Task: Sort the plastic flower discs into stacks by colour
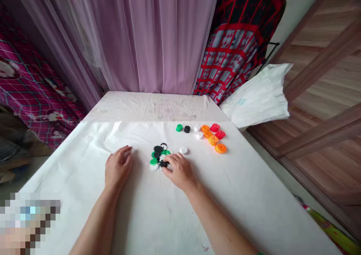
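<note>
A mixed pile of notched plastic discs in green, black and white lies mid-table, with a green disc (153, 161) at its near left side. My right hand (180, 170) reaches into the pile's right edge, thumb and fingertips closed around a black notched disc (163, 164). Just beyond those fingers sits a white stack of discs (184, 150). To the left of the pile, my left hand (118, 166) rests on the white cloth with its fingers loosely extended and nothing in them.
Farther back stand a green stack (179, 127), a black stack (187, 129), white stacks (199, 135), several orange stacks (220, 148) and red stacks (215, 127). A white cloth (158, 217) covers the table. A white bag (259, 97) hangs beyond its right edge; curtains (163, 41) close off the back.
</note>
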Motion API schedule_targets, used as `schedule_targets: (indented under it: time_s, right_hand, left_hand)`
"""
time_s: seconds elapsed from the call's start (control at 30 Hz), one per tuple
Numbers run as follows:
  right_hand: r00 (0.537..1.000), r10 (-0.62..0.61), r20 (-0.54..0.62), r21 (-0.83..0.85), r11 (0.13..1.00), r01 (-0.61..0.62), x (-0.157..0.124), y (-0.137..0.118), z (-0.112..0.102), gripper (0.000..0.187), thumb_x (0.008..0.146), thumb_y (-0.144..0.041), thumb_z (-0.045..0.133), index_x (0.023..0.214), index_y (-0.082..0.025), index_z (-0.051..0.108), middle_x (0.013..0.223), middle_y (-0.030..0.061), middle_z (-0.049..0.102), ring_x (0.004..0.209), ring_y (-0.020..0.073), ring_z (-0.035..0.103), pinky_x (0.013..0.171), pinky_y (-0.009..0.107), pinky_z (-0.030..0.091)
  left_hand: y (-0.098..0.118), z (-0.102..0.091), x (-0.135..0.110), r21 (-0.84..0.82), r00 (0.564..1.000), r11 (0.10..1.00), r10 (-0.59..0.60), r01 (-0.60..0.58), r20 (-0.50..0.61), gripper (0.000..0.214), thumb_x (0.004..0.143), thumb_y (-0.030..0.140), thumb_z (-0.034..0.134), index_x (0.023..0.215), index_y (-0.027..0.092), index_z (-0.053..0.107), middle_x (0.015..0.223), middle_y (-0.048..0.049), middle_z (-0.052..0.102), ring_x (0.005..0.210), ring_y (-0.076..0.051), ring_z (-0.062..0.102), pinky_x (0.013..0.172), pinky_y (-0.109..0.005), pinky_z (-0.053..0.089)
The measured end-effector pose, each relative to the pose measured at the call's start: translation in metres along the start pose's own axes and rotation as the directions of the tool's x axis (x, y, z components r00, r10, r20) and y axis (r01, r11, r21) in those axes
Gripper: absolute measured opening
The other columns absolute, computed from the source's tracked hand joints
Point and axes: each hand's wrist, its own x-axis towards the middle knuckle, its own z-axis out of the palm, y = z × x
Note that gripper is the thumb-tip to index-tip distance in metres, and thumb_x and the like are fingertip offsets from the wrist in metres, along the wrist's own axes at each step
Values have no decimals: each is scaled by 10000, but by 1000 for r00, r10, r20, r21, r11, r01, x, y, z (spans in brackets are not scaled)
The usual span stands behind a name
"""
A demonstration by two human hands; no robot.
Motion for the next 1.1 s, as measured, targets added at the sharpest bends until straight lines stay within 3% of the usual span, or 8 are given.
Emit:
schedule_targets:
  time_s: [0.17, 0.33, 0.43, 0.57, 0.67, 0.8, 1.1]
  right_hand:
    - [1000, -19, 4, -8, 1000, 19, 2, 0, 3, 177, 776, -140, 697, 914, -240, 650, 905, 20, 721, 890, 223, 632, 775, 332, 484]
    - [993, -35, -115, -2, 999, 35, -2, 4, 2, 180, 797, -177, 683, 961, -232, 635, 898, 23, 727, 849, 207, 635, 780, 317, 484]
    - [974, 56, -221, -21, 998, -63, 5, 23, -9, 163, 818, -230, 662, 979, -227, 636, 902, 33, 723, 827, 192, 638, 775, 300, 482]
    - [910, 263, -321, -102, 945, -310, 35, 70, -34, 167, 807, -296, 657, 958, -225, 648, 876, 38, 716, 805, 194, 637, 720, 289, 460]
    - [887, 369, -276, -173, 889, -424, 65, 100, -49, 159, 804, -324, 651, 934, -234, 649, 857, 32, 708, 833, 203, 634, 685, 277, 425]
    - [880, 446, -166, -278, 835, -475, 94, 115, -53, 165, 818, -314, 668, 962, -235, 651, 898, 43, 718, 870, 210, 632, 676, 275, 392]
    - [893, 435, -114, -300, 842, -448, 102, 124, -41, 162, 853, -309, 651, 997, -234, 653, 987, 47, 733, 909, 214, 637, 709, 287, 406]
  left_hand:
    - [-1, 2, 0, 10, 1000, 1000, 0, 0, -27, 394, 841, 306, 455, 1144, 250, 701, 1285, -48, 687, 1108, -261, 641, 1065, -452, 444]
    - [-6, 5, 2, 23, 998, 999, 42, -42, -35, 390, 857, 326, 445, 1147, 242, 692, 1300, -56, 680, 1048, -250, 665, 1102, -480, 404]
    - [-10, 8, 3, 24, 997, 998, 61, -60, -52, 381, 863, 340, 444, 1134, 243, 694, 1288, -59, 687, 1059, -256, 668, 1122, -499, 379]
    - [-17, 12, 5, 19, 994, 996, 85, -83, -72, 375, 869, 349, 445, 1131, 251, 695, 1278, -54, 693, 1100, -259, 658, 1133, -501, 370]
    - [-21, 13, 5, 17, 992, 995, 94, -93, -78, 364, 870, 357, 455, 1128, 266, 695, 1279, -42, 693, 1098, -257, 660, 1129, -503, 378]
    - [-22, 14, 5, 18, 993, 996, 88, -87, -83, 360, 865, 362, 458, 1116, 267, 698, 1271, -45, 698, 1097, -263, 662, 1115, -517, 394]
    - [-26, 15, 4, 12, 990, 993, 117, -116, -76, 367, 873, 380, 449, 1129, 271, 688, 1290, -42, 687, 1131, -267, 653, 1124, -523, 383]
